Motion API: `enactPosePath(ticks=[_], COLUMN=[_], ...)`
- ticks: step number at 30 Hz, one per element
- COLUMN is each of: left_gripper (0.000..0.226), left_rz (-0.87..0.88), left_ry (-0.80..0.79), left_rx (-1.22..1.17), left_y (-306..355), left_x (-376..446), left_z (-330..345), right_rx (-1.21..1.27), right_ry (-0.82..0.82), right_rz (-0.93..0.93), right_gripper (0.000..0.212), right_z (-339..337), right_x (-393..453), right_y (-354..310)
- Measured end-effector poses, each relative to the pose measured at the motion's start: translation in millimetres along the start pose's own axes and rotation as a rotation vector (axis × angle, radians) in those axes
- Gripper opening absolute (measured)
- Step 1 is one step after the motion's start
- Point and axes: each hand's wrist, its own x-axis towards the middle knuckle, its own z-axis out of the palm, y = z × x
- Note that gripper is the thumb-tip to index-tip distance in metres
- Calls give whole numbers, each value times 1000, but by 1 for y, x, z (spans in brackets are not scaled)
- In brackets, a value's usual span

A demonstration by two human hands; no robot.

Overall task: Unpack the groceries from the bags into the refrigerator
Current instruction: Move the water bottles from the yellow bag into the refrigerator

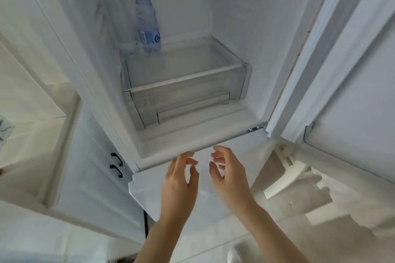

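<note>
Judging progress: early stage, going by what's inside. White open refrigerator (224,6) holds only two clear plastic water bottles with blue caps (147,21), standing upright side by side on the glass shelf just above the transparent plastic crisper drawer (183,83), toward the drawer's left rear corner. The drawer itself looks empty.

Left hand (178,179) and right hand (229,174) both hover below the drawer, in front of the refrigerator's bottom sill, near each other but not touching. Fingers on both loosely curled, nothing held.

No grocery bags in view, so can't tell how much is left to unpack. White fridge door (352,70) stands open to the right of the drawer. White cabinet with black handles (116,164) sits left of the drawer.

Next step is probably fetching another item from the bags.
</note>
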Motion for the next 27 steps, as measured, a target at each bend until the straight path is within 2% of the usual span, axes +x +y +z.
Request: enactPosePath(ticks=[11, 18, 24, 27], left_gripper=[22, 18, 11, 12], left_rz=[-11, 6, 85, 129], left_ry=[-492, -803, -882, -915], left_rx=[23, 51, 65, 77], left_y=[0, 43, 125, 165], left_x=[-171, -246, -317, -349], left_z=[48, 102, 166, 202], right_rx=[-171, -145, -32, -13], right_ry=[-70, 42, 211, 238], right_rz=[295, 569, 757, 796], right_gripper=[36, 34, 25, 25], right_z=[-59, -133, -218, -261], right_x=[-198, -308, -390, -419], right_y=[67, 110, 149, 169])
